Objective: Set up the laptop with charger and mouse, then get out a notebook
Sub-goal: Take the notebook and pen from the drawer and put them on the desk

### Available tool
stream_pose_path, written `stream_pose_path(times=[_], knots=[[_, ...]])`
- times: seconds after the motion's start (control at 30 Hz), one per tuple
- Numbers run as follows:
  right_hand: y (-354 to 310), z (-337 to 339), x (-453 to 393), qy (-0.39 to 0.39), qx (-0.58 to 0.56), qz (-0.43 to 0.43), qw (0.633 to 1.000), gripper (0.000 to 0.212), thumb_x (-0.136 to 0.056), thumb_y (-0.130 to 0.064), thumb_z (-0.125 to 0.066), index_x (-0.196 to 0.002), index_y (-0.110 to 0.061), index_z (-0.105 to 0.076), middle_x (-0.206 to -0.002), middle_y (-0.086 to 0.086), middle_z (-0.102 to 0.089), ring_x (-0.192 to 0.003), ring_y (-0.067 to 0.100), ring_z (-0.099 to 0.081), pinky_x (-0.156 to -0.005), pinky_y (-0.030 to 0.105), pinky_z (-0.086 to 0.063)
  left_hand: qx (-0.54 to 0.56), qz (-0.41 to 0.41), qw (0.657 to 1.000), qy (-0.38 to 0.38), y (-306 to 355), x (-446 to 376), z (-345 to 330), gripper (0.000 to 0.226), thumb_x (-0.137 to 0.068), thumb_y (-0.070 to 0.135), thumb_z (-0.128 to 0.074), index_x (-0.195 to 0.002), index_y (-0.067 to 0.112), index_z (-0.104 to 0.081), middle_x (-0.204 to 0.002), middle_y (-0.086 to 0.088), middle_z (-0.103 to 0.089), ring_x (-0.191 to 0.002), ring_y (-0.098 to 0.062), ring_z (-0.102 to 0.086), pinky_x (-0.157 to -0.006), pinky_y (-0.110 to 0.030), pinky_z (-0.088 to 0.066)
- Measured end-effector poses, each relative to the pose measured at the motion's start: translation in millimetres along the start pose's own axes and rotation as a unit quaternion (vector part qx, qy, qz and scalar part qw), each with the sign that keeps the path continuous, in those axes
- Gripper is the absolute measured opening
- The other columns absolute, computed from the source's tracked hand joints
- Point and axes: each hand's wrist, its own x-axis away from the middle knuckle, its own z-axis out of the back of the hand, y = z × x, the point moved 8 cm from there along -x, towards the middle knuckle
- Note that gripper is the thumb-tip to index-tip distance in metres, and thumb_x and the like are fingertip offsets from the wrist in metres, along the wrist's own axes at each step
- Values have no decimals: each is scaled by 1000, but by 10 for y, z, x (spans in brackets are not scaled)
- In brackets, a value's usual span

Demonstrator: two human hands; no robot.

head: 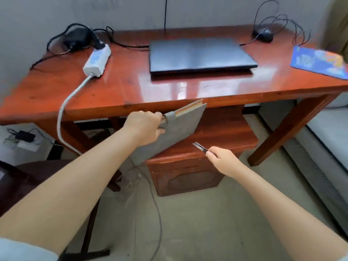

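Note:
A closed dark laptop lies flat at the back middle of the red-brown desk. A black charger brick with its cable sits at the back left, plugged into a white power strip. A black mouse with a looped cord rests at the back right. My left hand grips a grey notebook by its edge, tilted, just below the desk's front edge. My right hand pinches a dark pen to the right of the notebook.
A blue printed mouse pad lies at the desk's right edge. A low wooden cabinet stands under the desk. Cables trail on the floor. Another power strip with an adapter lies on the floor at left. A dark chair is at lower left.

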Motion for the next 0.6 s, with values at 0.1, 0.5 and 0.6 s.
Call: stream_pose_path(times=[0.1,0.5,0.6], knots=[[-403,556,117,10,3,-18,1000,23,-95,-20,-38,-89,-9,-58,-78,4,-54,-74,20,-48,-61,26,-28,43,23,998,-43,-230,185,370,36,-91,40,-48,-108,8,-51,-108,-13,-66,-98,-35,-61,-72,-37,-48],[-1925,1521,-392,27,-109,-18,993,23,-86,-3,-37,-96,-10,-57,-64,4,-49,-47,13,-35,-38,20,-31,62,187,980,13,-1546,74,1764,27,-93,25,-48,-108,1,-51,-107,-19,-64,-95,-37,-62,-63,-32,-35],[-2003,1598,-739,32,-141,-21,989,25,-86,-1,-39,-100,-6,-59,-60,1,-49,-45,14,-36,-28,10,-27,72,237,969,-11,-1685,-219,1518,25,-92,15,-48,-113,1,-50,-111,-18,-65,-100,-36,-62,-69,-33,-44]])
